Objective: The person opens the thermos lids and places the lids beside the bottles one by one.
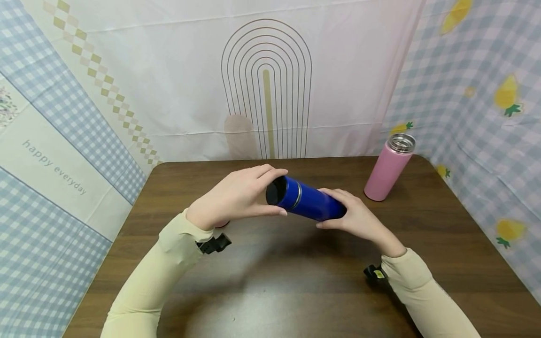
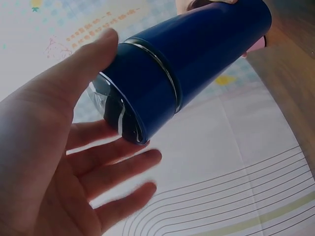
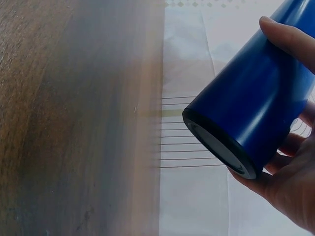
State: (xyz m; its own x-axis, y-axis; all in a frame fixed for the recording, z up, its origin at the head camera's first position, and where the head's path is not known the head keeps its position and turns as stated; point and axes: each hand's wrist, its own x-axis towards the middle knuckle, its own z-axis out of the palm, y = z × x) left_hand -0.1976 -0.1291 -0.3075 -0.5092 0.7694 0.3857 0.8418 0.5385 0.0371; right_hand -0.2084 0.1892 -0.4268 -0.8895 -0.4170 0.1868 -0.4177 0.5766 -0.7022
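A blue thermos flask with a silver ring near its lid is held tilted above the table in the head view, its lid end to the left. My right hand grips the lower body near the black base. At the other end my left hand stands around the lid, thumb on one side and fingers on the other. In the left wrist view those fingers are spread and fairly straight, with a gap between palm and lid. Whether the fingertips press on it is hard to see.
A pink flask with a bare steel mouth stands at the back right of the brown wooden table. A small reddish edge shows behind my left wrist, mostly hidden. Patterned cloth hangs behind the table.
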